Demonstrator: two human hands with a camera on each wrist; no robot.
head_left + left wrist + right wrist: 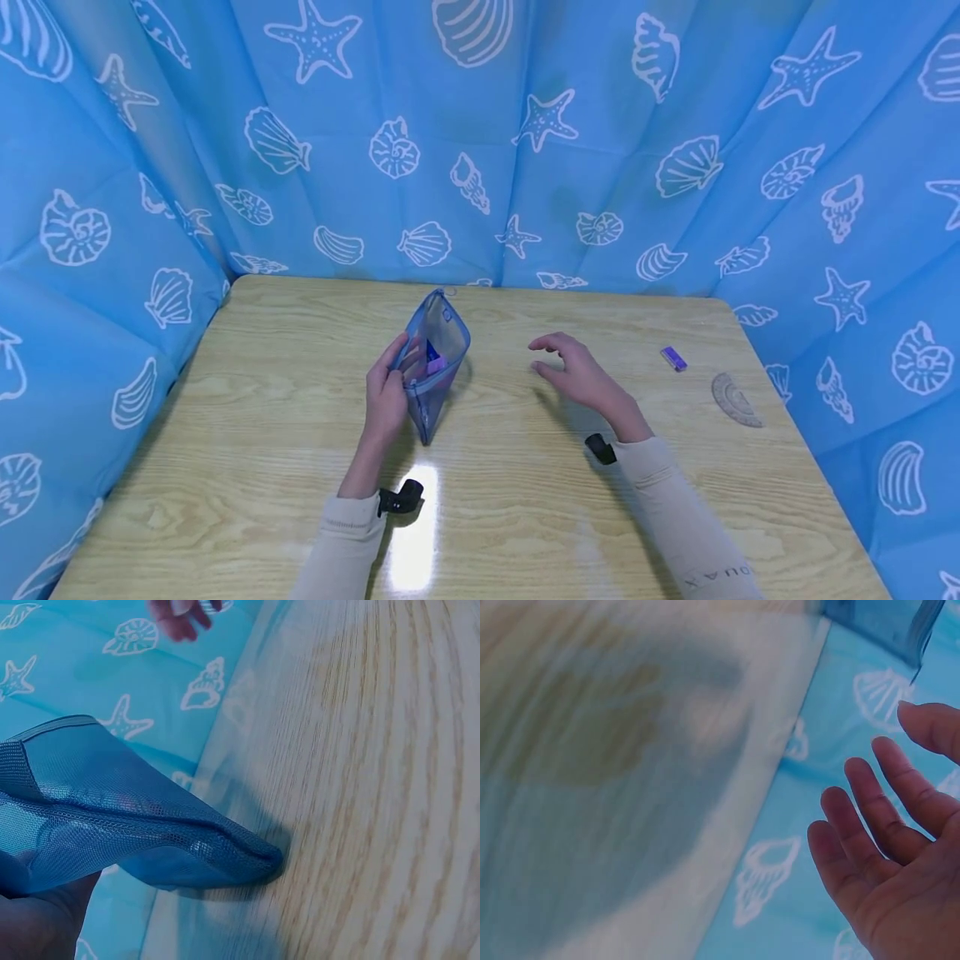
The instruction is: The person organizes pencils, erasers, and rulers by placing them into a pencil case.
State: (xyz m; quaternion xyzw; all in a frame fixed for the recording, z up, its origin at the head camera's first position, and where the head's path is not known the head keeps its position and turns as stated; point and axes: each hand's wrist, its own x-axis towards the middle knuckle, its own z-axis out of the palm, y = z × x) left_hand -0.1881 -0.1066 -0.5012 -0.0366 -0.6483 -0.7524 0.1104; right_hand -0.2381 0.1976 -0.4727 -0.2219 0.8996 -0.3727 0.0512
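A blue mesh zip pouch (442, 392) stands open-mouthed over the table, with a purple-and-blue item (435, 360) visible inside. My left hand (386, 396) grips the pouch by its left side, fingers inside the mouth and thumb outside. In the left wrist view the mesh pouch (150, 817) narrows to a corner near the wood. Off to the right of the pouch, my right hand (581, 375) hovers above the table with nothing in it. The right wrist view shows that hand (900, 840) with its fingers spread and relaxed, apart from the pouch (881, 626).
On the right part of the wooden table (262, 417) lie a small purple-and-white block (673, 358), perhaps an eraser, and a clear protractor (735, 400). A blue curtain (480, 125) with white shells and starfish borders the table at the back and sides.
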